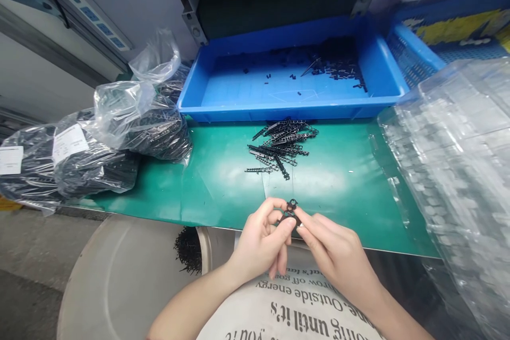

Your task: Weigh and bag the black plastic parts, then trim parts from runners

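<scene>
Between my two hands, at the table's front edge, is a small black part with round rings (pixel 292 204). My left hand (pixel 263 239) pinches it between thumb and fingers. The fingers of my right hand (pixel 332 241) close on its right side, and their tips cover much of it. Beyond my hands, a loose pile of black ringed strips (pixel 281 146) lies on the green table top (pixel 223 180). Whether the held part is one of these strips or a piece of one, I cannot tell.
Behind the pile stands a blue tray (pixel 287 111) with small black pieces. Plastic bags of black parts (pixel 159 133) sit at left, stacked clear trays (pixel 470 170) at right. Below the table edge is a pale round bin (pixel 131 281) near a heap of black pieces (pixel 188 249).
</scene>
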The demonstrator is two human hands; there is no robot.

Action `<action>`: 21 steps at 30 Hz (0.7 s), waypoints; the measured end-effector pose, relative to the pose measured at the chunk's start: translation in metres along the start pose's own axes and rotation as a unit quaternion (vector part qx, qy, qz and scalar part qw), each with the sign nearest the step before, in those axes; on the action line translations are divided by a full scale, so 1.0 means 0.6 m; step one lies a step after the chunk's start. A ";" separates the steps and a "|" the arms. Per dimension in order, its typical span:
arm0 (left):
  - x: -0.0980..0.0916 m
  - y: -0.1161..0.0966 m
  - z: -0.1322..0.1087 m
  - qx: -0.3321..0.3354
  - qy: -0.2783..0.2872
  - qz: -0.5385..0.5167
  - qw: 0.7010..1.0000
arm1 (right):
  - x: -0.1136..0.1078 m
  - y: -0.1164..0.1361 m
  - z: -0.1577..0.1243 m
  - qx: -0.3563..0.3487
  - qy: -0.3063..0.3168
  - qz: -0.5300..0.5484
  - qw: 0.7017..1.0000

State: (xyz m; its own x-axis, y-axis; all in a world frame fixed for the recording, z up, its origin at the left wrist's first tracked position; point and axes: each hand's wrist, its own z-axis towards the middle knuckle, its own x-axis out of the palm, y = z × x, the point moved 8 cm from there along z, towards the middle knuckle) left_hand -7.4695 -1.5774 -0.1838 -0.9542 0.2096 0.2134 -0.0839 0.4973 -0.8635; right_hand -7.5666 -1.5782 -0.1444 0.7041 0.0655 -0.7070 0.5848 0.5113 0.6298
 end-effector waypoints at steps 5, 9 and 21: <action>-0.003 0.007 0.002 0.001 -0.022 -0.004 1.000 | 0.003 -0.002 0.000 0.005 -0.006 0.001 1.000; -0.018 0.012 0.007 0.009 -0.053 -0.024 0.998 | 0.019 -0.019 0.009 0.023 0.005 0.008 1.000; -0.079 0.017 0.008 0.065 -0.171 0.020 0.983 | 0.074 -0.134 0.128 0.214 0.151 -0.219 0.940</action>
State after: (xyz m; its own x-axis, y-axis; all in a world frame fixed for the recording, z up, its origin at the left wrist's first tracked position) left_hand -7.4264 -1.5864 -0.2047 -0.9964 -0.0791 0.0306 -0.0583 0.3772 -0.9243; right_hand -7.5514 -1.6821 -0.2016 0.2496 0.2030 -0.9468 0.9459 0.1583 0.2833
